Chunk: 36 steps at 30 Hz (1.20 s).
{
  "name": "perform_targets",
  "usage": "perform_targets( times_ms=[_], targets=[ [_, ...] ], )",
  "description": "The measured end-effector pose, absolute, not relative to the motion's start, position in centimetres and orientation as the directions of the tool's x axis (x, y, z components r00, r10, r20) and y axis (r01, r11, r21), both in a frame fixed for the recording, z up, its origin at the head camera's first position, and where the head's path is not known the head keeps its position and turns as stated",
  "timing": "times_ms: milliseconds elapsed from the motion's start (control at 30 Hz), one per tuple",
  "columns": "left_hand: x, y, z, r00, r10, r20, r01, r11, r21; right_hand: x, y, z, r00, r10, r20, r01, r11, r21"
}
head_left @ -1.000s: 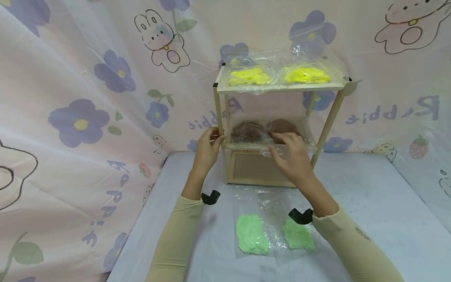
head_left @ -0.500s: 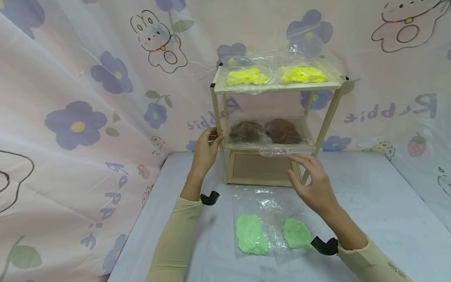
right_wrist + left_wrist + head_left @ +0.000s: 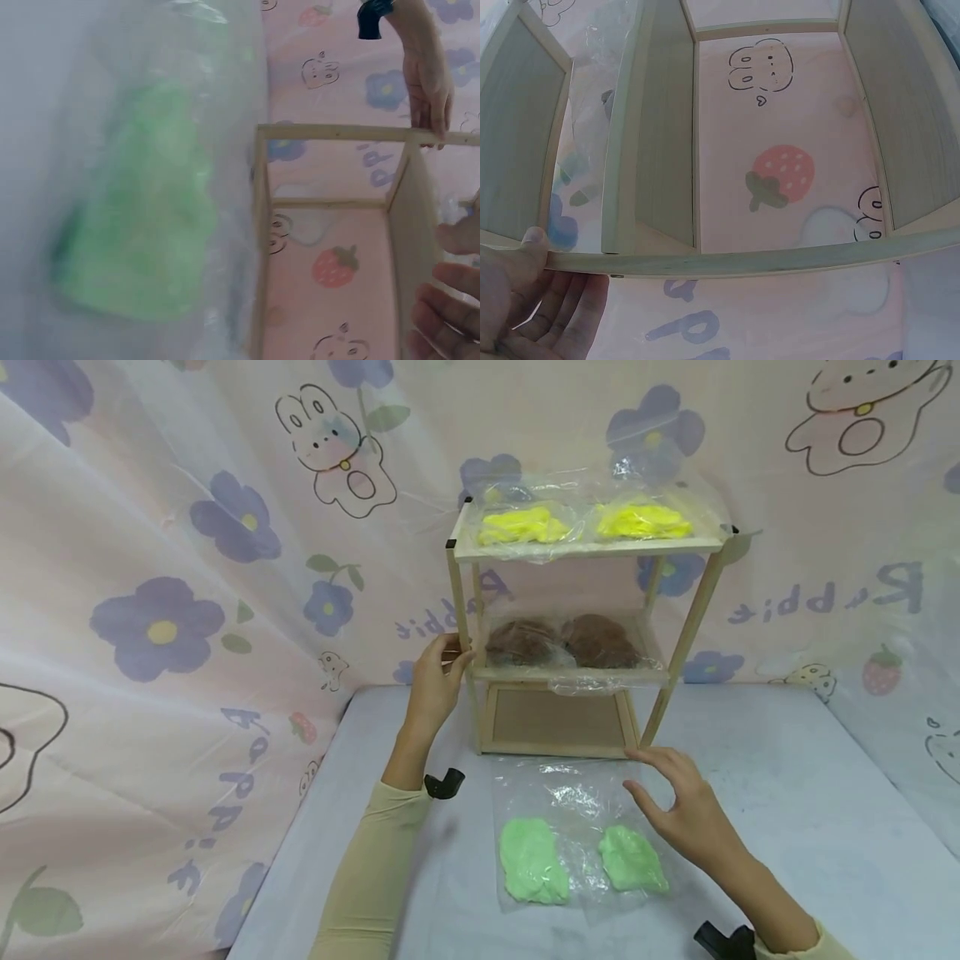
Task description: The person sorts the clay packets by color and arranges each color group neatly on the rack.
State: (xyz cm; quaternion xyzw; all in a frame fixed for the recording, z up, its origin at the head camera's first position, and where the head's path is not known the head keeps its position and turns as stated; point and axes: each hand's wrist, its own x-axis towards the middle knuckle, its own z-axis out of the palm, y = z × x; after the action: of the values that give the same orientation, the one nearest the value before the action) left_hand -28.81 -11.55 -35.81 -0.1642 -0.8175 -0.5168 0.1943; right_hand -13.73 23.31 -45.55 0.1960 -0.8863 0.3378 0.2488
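Observation:
A wooden shelf rack (image 3: 690, 618) stands on the table in the head view. My left hand (image 3: 435, 685) grips its left front post at middle-shelf height; the left wrist view shows the thumb and fingers on either side of the wooden bar (image 3: 705, 264). My right hand (image 3: 686, 802) is in front of the rack's right front foot, fingers spread and nothing in them. Beside it lie two soft light-green lumps, a larger left one (image 3: 534, 862) and a smaller right one (image 3: 632, 860), in clear plastic bags (image 3: 573, 797). The right wrist view shows blurred green (image 3: 142, 217) close up.
Two bagged yellow lumps (image 3: 525, 525) rest on the top shelf. On the middle shelf lie two brown lumps (image 3: 600, 641) in clear plastic, which hangs over the front edge. A framed panel (image 3: 558, 718) shows at the bottom. A patterned curtain (image 3: 247, 427) hangs behind.
My right hand has left the right-hand brown lump on the middle shelf and come down and right toward the table. The left hand stays on the post.

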Motion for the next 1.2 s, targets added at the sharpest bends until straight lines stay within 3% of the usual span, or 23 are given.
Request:
perform_targets(
  times_ms=[500, 767, 1067, 1200],
  targets=[
    [-28.8, -11.5, -35.9, -0.868, 0.064, 0.492, 0.47, 0.422, 0.775, -10.0, 25.7, -50.1, -0.874, -0.23, 0.428, -0.438, 0.755, -0.488],
    [-28.9, -11.5, -36.0, -0.868, 0.067, 0.492, 0.471, 0.425, 0.773, -8.6, 27.0, -51.2, -0.941, -0.194, 0.276, -0.313, 0.805, -0.503],
    [-28.8, -11.5, -36.0, -0.864, 0.066, 0.5, 0.477, 0.427, 0.768, -8.2, 27.9, -52.9, -0.934, -0.235, 0.27, -0.343, 0.8, -0.492],
    [-28.8, -11.6, -36.0, -0.863, 0.07, 0.5, 0.48, 0.425, 0.768, -8.1, 27.9, -52.8, -0.959, -0.223, 0.174, -0.28, 0.828, -0.485]
  ],
)
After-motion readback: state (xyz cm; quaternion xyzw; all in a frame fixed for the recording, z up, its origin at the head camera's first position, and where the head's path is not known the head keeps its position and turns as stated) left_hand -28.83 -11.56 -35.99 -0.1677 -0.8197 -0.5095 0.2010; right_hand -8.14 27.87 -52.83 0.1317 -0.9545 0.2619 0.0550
